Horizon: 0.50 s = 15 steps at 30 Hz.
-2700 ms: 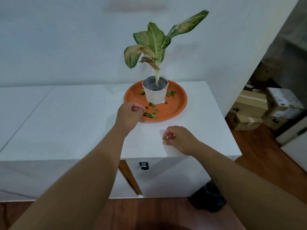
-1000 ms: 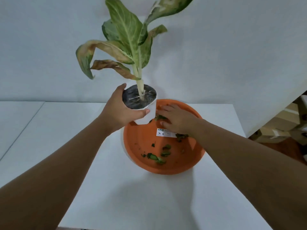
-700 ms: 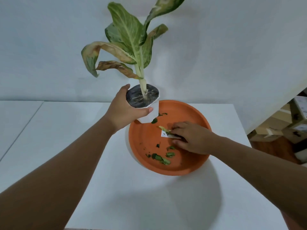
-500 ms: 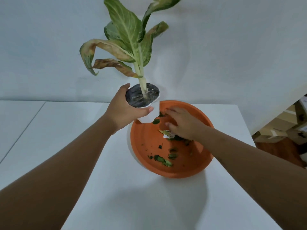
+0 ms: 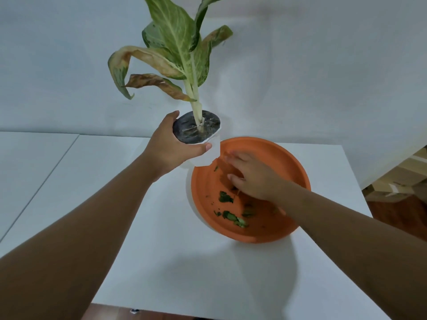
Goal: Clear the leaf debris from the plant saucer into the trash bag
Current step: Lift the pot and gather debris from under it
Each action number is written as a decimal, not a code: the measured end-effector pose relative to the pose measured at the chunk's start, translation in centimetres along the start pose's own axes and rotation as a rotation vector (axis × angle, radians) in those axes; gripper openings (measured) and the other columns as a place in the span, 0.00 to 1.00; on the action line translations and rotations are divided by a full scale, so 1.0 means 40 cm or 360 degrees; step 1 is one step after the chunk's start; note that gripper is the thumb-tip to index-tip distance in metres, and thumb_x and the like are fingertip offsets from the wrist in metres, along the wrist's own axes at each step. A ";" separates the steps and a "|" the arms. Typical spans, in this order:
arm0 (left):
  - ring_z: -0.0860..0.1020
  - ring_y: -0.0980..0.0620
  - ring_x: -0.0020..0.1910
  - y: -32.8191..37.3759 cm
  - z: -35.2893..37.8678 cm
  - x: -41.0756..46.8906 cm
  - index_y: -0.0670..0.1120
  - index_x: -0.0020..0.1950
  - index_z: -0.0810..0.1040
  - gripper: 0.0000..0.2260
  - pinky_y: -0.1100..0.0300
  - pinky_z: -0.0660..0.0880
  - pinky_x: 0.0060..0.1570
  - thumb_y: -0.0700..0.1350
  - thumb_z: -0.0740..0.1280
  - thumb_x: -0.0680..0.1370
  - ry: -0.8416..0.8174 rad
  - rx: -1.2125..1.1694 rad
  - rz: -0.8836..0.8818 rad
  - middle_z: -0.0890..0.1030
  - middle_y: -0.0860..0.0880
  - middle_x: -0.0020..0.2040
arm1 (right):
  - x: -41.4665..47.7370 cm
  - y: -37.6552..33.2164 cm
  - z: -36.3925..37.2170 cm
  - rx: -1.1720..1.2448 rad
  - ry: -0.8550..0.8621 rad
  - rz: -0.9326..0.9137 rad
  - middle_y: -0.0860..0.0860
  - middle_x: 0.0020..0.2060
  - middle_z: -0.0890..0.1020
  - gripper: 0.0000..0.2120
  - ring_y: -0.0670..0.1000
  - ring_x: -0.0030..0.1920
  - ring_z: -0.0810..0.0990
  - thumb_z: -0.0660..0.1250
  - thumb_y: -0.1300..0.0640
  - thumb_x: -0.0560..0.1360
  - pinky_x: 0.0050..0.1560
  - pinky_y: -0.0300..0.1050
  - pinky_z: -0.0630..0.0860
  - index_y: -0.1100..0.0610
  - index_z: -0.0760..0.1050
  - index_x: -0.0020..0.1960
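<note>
Leaf bits (image 5: pixel 232 215) lie in the near part of the orange saucer (image 5: pixel 288 167), which sits near the tabletop's (image 5: pixel 161 262) right edge, tilted toward the viewer. Right hand (image 5: pixel 253 181) is palm-down inside the saucer; most scraps lie just nearer than its fingers (image 5: pixel 232 176), one small scrap beyond them by the pot (image 5: pixel 205 153). Fingers look loosely curled; cannot tell if they hold anything. Left hand (image 5: pixel 172 148) clasps the pot with its plant (image 5: pixel 175 56), apparently lifted over the saucer's far-left rim. Right hand is nearer the debris. Trash bag not visible; area under the palm hidden.
</note>
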<state>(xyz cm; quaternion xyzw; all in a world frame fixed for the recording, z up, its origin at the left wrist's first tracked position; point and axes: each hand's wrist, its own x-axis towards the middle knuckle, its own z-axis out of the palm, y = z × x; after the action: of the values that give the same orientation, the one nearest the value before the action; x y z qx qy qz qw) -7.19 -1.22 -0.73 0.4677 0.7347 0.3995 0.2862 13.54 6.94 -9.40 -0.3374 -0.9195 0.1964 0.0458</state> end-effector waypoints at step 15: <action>0.73 0.57 0.60 0.011 0.019 -0.011 0.49 0.78 0.57 0.49 0.64 0.71 0.57 0.52 0.81 0.64 -0.0052 -0.0023 0.0044 0.70 0.56 0.65 | -0.165 0.000 -0.003 0.0107 -0.0010 -0.0402 0.47 0.68 0.74 0.18 0.45 0.71 0.66 0.59 0.49 0.78 0.74 0.41 0.59 0.49 0.73 0.67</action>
<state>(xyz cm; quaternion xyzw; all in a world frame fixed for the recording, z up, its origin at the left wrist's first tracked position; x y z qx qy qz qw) -6.20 -1.28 -0.72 0.4821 0.7206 0.4008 0.2960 18.65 2.77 -8.96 -0.2166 -0.9477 0.2206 0.0787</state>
